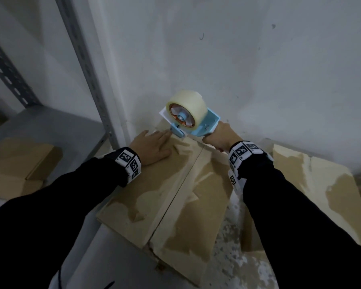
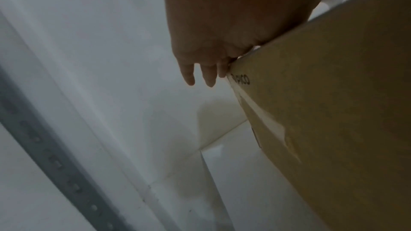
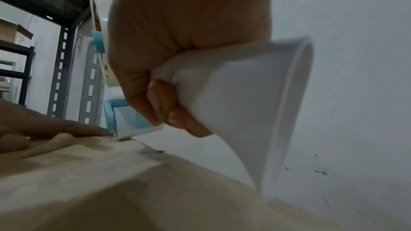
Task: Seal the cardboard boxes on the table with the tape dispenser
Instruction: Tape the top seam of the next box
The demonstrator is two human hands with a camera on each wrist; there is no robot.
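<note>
A closed cardboard box (image 1: 161, 197) lies in front of me, its two top flaps meeting along a centre seam. My left hand (image 1: 152, 147) presses flat on the far left part of the top, fingers straight; in the left wrist view the fingers (image 2: 200, 71) reach past the box's (image 2: 333, 111) far edge. My right hand (image 1: 221, 138) grips the white handle (image 3: 233, 104) of a light-blue tape dispenser (image 1: 188, 119) carrying a roll of clear tape. The dispenser's front end (image 3: 120, 129) touches the box top (image 3: 89, 173) at its far edge, beside my left fingertips (image 3: 98, 132).
A white wall (image 1: 238, 59) stands directly behind the box. A second worn cardboard box (image 1: 321, 195) sits to the right. At left, a grey metal shelf rack (image 1: 88, 76) holds another brown box (image 1: 19, 161). The surface under the boxes is speckled white (image 1: 233, 257).
</note>
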